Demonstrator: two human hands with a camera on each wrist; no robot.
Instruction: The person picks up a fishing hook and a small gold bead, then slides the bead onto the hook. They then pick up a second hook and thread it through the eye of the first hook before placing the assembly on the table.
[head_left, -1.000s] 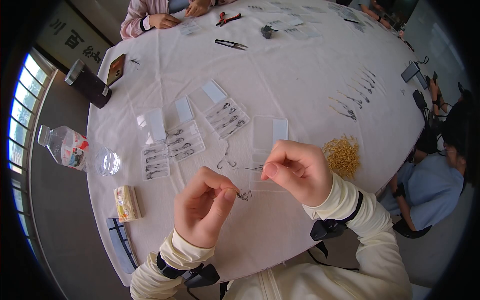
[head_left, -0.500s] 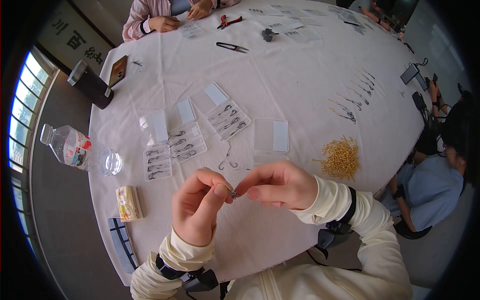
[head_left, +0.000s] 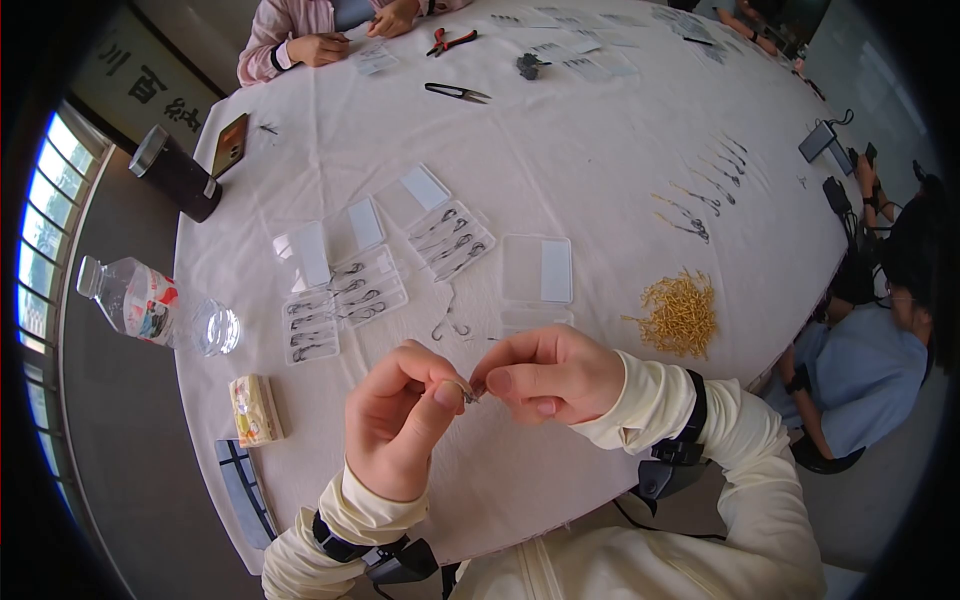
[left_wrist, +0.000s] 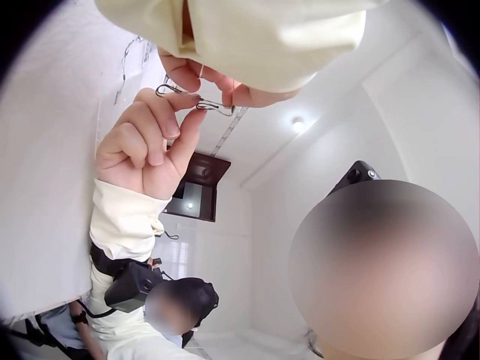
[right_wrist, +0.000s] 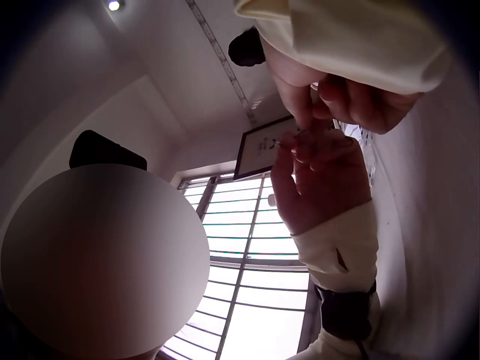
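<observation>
In the head view, my left hand (head_left: 395,425) and right hand (head_left: 560,375) meet fingertip to fingertip low over the table. The left thumb and index finger pinch a small bunch of dark fishing hooks (head_left: 468,397). My right thumb and index finger pinch at the same bunch; the left wrist view shows a hook (left_wrist: 214,107) between the two hands' fingertips and a bent loop by the right index finger. Just beyond the hands lies a clear plastic box (head_left: 537,270) with its lid open, its near part hidden by the right hand.
Open boxes (head_left: 368,285) with rows of hooks stand left of centre, loose hooks (head_left: 450,325) beside them. At the right lie a pile of gold-coloured small parts (head_left: 680,312) and a row of hooks (head_left: 700,190). A bottle (head_left: 150,305) and tissue pack (head_left: 256,410) stand left.
My right hand has come left and down from over the open box to the left hand's fingertips, where it now pinches the hooks. The left hand has stayed nearly in place.
</observation>
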